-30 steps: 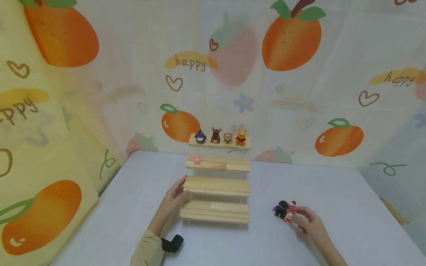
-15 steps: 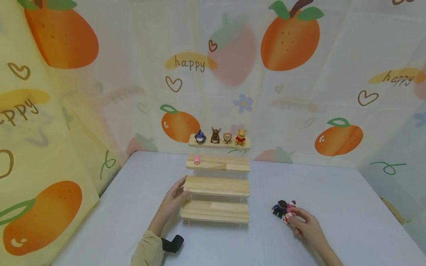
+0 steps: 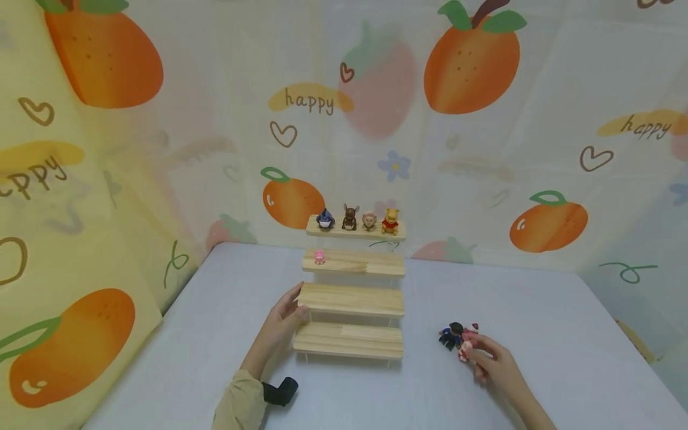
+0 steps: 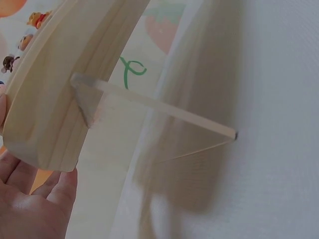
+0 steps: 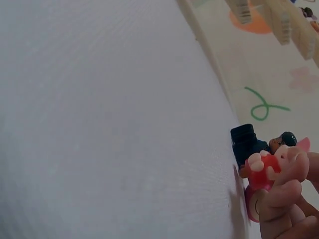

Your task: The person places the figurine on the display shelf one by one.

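My left hand (image 3: pixel 282 319) holds the left end of a tiered wooden display shelf (image 3: pixel 349 300) at its second step from the front. In the left wrist view the fingers and thumb meet the board's end (image 4: pixel 55 144). On the right, my right hand (image 3: pixel 495 361) pinches a small pink pig figurine (image 5: pixel 266 167) dressed in red, low over the table. Beside it lies a figurine in dark clothes with a black cap (image 3: pixel 450 335). Another pink and red figurine (image 3: pixel 473 328) lies behind, partly hidden by my fingers.
On the top step stand a blue donkey (image 3: pixel 325 219), a brown kangaroo (image 3: pixel 350 218), a pale round-faced figurine (image 3: pixel 368 221) and a yellow bear (image 3: pixel 390 221). A small pink figurine (image 3: pixel 319 257) sits at the left of the step below. Fruit-printed cloth (image 3: pixel 467 65) hangs behind.
My right hand has shifted slightly left with the pig figurine, and the dark-clothed figurine has moved a little left too. My left hand stays at the shelf.
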The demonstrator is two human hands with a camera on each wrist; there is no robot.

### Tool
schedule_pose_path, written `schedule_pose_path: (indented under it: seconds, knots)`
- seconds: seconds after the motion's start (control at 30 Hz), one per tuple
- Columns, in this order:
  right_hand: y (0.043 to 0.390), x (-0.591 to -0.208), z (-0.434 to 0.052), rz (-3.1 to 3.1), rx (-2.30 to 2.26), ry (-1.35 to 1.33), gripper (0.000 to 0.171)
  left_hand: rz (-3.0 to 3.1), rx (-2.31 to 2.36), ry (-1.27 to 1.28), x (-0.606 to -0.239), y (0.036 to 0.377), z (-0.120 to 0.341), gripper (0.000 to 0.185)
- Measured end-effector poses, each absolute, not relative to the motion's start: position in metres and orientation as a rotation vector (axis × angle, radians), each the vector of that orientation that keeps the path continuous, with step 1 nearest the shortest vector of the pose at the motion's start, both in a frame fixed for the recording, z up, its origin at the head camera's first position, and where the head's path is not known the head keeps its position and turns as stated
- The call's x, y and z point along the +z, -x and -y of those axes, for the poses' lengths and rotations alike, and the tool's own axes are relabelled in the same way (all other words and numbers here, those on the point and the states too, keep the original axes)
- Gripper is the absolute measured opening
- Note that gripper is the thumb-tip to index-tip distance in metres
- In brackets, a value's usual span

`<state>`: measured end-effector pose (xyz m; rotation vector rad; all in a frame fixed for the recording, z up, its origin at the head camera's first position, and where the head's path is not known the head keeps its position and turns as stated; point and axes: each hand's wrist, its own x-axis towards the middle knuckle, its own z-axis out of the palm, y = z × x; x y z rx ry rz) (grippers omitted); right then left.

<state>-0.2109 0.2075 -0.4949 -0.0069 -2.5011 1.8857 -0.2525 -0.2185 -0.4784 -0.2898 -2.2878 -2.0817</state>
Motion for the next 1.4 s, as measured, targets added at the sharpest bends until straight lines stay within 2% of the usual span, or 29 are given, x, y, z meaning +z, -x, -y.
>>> schedule_pose_path:
  seconds: [0.4,0.63,0.9,1.1,1.4]
  knots:
    - [0.216,-0.483,-0.210,2.509,1.972,-0.222,0.035,2.302,-2.115,0.295,-0.463,0.245,0.216,0.055]
    - [0.223,-0.467,-0.205,2.439,1.984,-0.395,0.027,2.345,-2.098,0.244,-0.449,0.236,0.212,0.057]
    - [0.234,-0.443,-0.184,2.422,1.992,-0.486,0.026,2.289,-2.141,0.275,-0.467,0.246,0.216,0.056]
    - [0.243,-0.427,-0.163,2.445,2.007,-0.436,0.027,2.289,-2.107,0.274,-0.478,0.252,0.217,0.058]
    - [0.253,-0.409,-0.138,2.407,2.020,-0.627,0.033,2.289,-2.066,0.303,-0.478,0.252,0.218,0.058]
